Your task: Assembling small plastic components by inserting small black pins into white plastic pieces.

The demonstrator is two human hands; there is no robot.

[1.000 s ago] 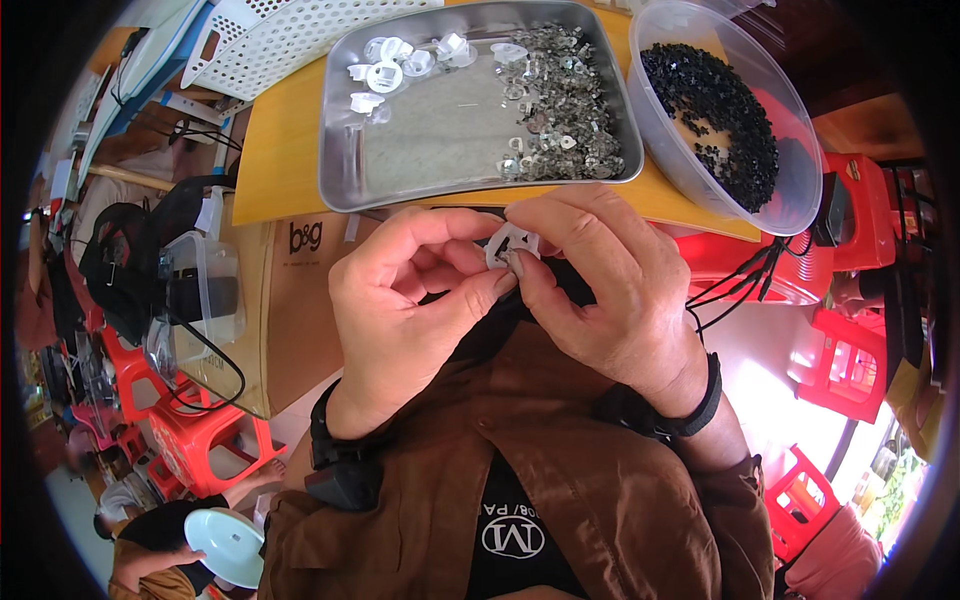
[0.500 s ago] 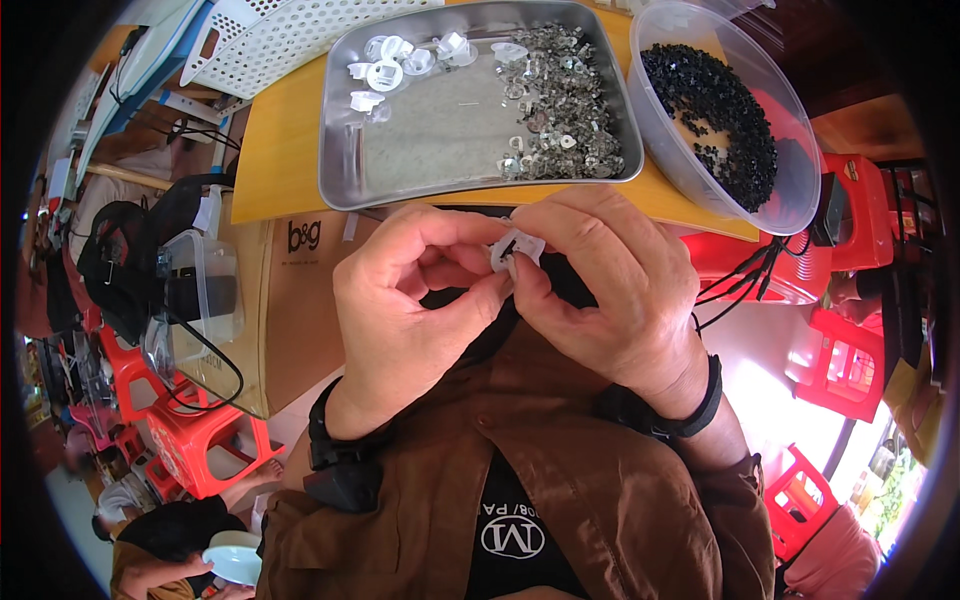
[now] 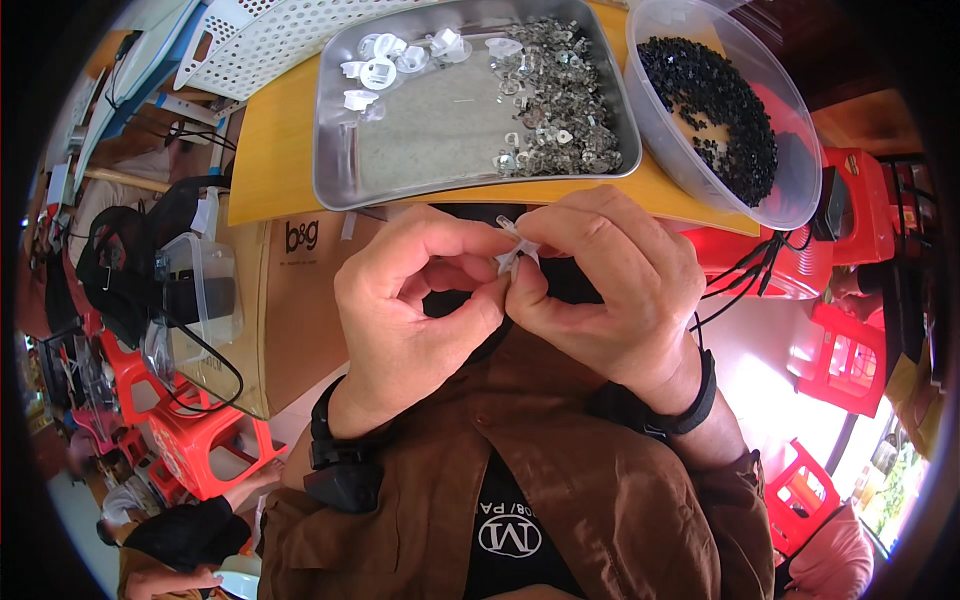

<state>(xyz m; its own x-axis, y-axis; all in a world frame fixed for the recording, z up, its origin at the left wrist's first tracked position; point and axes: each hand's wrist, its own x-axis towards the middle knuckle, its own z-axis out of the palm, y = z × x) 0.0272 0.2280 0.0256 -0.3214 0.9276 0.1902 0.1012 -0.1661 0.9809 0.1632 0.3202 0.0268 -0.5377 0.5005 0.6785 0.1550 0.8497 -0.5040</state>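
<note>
Between my two hands, just in front of the table edge, is a small white plastic part [image 3: 516,254], mostly hidden by fingertips. My left hand [image 3: 415,300] pinches it from the left with thumb and index finger. From the other side the thumb and fingers of my right hand [image 3: 610,285] press on it. Beyond them stands a metal tray [image 3: 420,188]. White plastic parts [image 3: 378,73] lie at its far left, and a heap of small shiny metal pieces [image 3: 570,110] fills its right side.
Right of the tray stands a clear round tub [image 3: 800,190] with many small black pieces [image 3: 730,120]. A white perforated basket [image 3: 270,45] is at the far left. Below the yellow tabletop [image 3: 270,150] stands a cardboard box [image 3: 300,320]. Red stools [image 3: 200,445] and black cables [image 3: 765,265] flank me.
The white part has turned between my fingertips, so its face shows less and a thin clear piece sticks up at its top. Both hands stay nearly in place.
</note>
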